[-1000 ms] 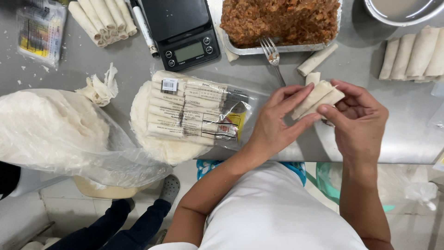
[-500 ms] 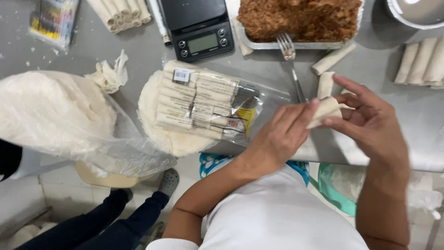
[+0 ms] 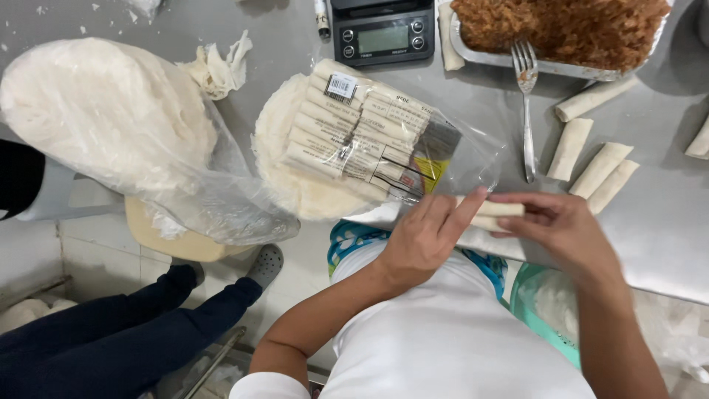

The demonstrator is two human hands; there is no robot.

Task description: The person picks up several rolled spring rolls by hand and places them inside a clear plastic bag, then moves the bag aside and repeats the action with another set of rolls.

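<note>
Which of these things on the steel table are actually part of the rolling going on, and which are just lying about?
In use:
left hand
right hand
pale roll held between them
foil tray of brown filling
metal fork
round stack of white wrappers
finished pale rolls

Lying about:
black digital scale
crumpled white paper
big clear bag of white sheets

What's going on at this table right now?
A person is holding a pale rolled wrapper between both hands, the left hand and right hand, at the edge of a steel table. Finished rolls lie beside a fork and a foil tray of brown filling. A bagged stack of round wrappers sits nearby.
</note>
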